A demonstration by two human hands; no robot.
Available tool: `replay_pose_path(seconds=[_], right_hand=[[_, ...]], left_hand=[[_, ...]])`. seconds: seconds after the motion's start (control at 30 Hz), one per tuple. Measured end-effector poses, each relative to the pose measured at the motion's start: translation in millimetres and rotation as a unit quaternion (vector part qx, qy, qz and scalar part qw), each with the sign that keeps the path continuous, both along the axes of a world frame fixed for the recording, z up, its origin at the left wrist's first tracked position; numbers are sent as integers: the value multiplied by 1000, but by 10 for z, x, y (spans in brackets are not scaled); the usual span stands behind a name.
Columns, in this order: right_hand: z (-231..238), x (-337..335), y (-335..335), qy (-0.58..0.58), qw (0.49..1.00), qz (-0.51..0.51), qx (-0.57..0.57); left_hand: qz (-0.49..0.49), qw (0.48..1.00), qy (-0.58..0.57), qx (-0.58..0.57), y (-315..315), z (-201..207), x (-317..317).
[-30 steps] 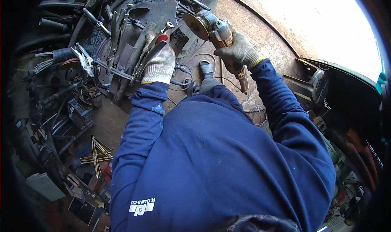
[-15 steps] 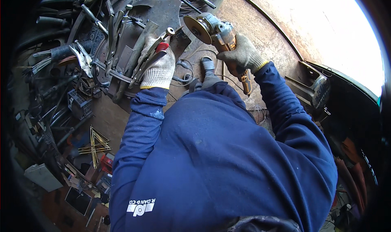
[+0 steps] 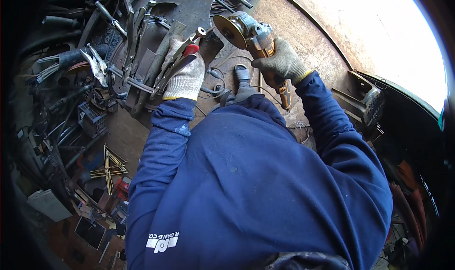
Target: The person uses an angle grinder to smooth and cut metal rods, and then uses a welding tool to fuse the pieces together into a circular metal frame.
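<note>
My left hand (image 3: 186, 83), in a pale knit glove, is closed around a pair of locking pliers (image 3: 190, 50) with a red lever. Its fingers are partly hidden behind the tool and the metal beside it. My right hand (image 3: 287, 62), in a grey-green glove, grips an angle grinder (image 3: 262, 39) by its body. The grinder's round disc (image 3: 229, 31) points left, apart from a dark metal piece (image 3: 211, 45) near the pliers. More locking pliers (image 3: 133, 38) are clamped on the metal workpiece (image 3: 162, 57) left of my left hand.
A dark metal plate (image 3: 192, 12) lies at the far side. Cables (image 3: 219, 83) run over the floor near my sandalled foot (image 3: 242, 73). Brass-coloured rods (image 3: 109, 168), a grey crate (image 3: 91, 118) and scrap metal crowd the left. A steel beam (image 3: 353, 99) lies at right.
My left hand and the pliers have shifted very slightly. The grinder stays nearly where it was, in my right hand.
</note>
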State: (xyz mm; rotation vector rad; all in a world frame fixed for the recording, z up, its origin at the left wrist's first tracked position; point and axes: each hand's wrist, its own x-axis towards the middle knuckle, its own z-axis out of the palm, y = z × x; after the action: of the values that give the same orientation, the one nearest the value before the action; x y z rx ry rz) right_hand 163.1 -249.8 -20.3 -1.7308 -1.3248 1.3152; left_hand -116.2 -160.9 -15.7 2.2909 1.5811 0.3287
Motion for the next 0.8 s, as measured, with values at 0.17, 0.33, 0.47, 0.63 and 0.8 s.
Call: replay_pose_path(seconds=[0.17,0.33,0.47,0.63,0.8], right_hand=[[29,-7,11,-6,1000,-10,-29],[57,-33,28,-2,999,-8,-34],[28,-45,32,-4,1000,-11,-29],[99,-45,45,-6,999,-7,-42],[110,-44,55,-19,999,1,-46]], left_hand=[[20,998,26,-45,-31,196,129],[25,997,38,-58,-32,305,152],[21,997,35,-63,-28,300,139],[16,998,20,-59,-46,312,138],[-96,982,82,138,-114,122,17]])
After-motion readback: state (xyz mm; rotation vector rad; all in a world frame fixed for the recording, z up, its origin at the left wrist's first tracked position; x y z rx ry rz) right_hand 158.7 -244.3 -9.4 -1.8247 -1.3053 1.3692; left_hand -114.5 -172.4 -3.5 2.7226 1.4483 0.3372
